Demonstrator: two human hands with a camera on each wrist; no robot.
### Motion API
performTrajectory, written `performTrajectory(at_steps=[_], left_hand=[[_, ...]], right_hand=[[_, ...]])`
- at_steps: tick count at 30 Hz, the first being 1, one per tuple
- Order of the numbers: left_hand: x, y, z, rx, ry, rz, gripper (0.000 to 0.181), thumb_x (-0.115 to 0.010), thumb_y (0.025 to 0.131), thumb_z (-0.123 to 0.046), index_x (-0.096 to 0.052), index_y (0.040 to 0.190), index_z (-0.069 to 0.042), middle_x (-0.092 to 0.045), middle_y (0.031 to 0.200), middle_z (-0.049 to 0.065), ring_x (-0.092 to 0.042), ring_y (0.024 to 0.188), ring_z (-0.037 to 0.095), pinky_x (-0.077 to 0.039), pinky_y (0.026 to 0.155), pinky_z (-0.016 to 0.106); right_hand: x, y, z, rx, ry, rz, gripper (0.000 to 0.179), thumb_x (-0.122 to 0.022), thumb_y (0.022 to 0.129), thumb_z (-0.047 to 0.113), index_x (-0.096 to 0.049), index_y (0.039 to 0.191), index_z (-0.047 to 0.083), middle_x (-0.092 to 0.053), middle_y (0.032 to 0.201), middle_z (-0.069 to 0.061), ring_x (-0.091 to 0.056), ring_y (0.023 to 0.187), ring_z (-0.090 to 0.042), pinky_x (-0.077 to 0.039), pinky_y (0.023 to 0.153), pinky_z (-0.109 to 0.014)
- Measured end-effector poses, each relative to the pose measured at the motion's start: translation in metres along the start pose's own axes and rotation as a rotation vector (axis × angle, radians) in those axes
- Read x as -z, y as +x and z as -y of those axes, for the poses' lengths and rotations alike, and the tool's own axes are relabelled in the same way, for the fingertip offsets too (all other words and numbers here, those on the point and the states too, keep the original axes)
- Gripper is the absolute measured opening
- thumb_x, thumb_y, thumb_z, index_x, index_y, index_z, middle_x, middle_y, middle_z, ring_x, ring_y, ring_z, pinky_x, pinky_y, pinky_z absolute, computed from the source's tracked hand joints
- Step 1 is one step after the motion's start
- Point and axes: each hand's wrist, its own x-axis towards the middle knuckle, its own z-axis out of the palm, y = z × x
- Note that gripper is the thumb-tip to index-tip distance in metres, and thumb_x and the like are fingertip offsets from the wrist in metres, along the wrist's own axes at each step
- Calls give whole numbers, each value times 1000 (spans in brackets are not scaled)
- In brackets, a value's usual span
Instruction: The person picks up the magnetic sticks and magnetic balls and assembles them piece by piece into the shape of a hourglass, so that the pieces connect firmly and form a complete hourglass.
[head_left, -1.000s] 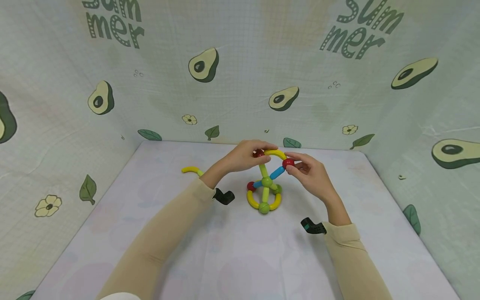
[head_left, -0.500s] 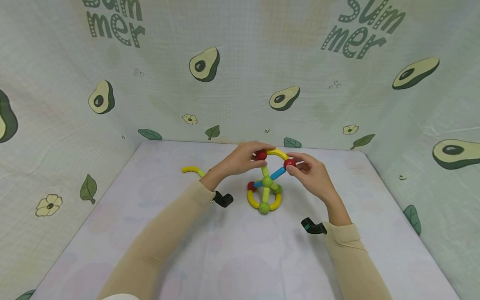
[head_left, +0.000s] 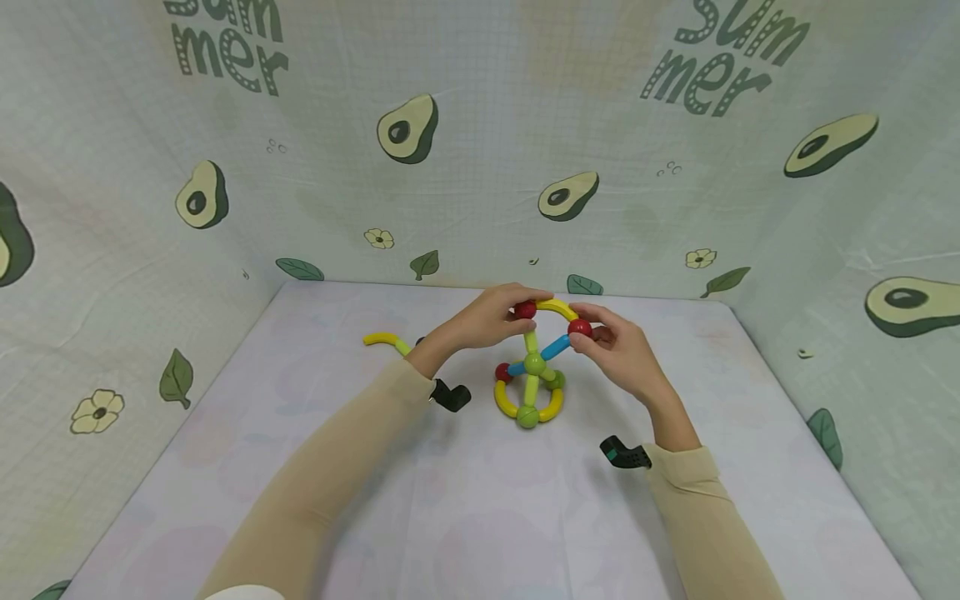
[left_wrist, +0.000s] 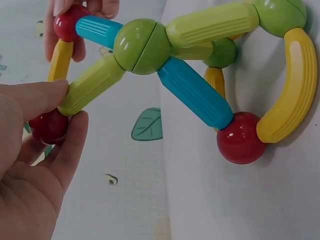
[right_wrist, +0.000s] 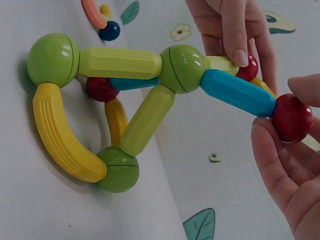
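Observation:
A toy frame of sticks and balls stands on the table, built round a green ball (head_left: 535, 363). My left hand (head_left: 491, 319) pinches the upper left red ball (left_wrist: 50, 127), where a light green stick (left_wrist: 95, 84) meets it. With thumb and fingers, my right hand (head_left: 621, 354) grips the other upper red ball (right_wrist: 292, 118), at the end of a blue stick (right_wrist: 239, 92). A curved yellow stick (head_left: 555, 306) bridges these two balls on top. Below, curved yellow sticks (right_wrist: 65, 137) link green balls (right_wrist: 118, 170) and a lower red ball (left_wrist: 241, 137) in a ring on the tabletop.
Left of the frame, partly behind my left forearm, lies a curved yellow stick (head_left: 381, 338) with a light green stick (head_left: 402, 346). A dark blue ball (right_wrist: 109, 31) and a coral curved stick (right_wrist: 93, 14) show in the right wrist view. Patterned cloth (head_left: 480, 167) hangs behind the table.
My left hand has shifted the upper left red ball slightly to the right, and more of that ball shows. The right hand and the base of the frame stay nearly still.

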Motion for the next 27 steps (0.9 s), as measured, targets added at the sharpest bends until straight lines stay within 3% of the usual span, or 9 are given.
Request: performTrajectory(at_steps=[8, 27], left_hand=[[-2, 2, 2, 0, -11, 12, 54, -69, 105, -13, -54, 157, -15, -62, 136, 7, -58, 112, 19, -55, 96, 23], [4, -4, 2, 11, -52, 30, 56, -69, 105, -14, -50, 159, -17, -59, 141, 5, -57, 120, 17, -56, 101, 25]], right_hand=[[-1, -1, -1, 11, 4, 21, 56, -70, 105, 23, -52, 158, 16, -67, 136, -18, -72, 102, -31, -56, 85, -15], [-1, 1, -4, 4, 43, 24, 56, -70, 105, 23, -53, 158, 17, -64, 141, -18, -73, 107, -32, -57, 87, -16]])
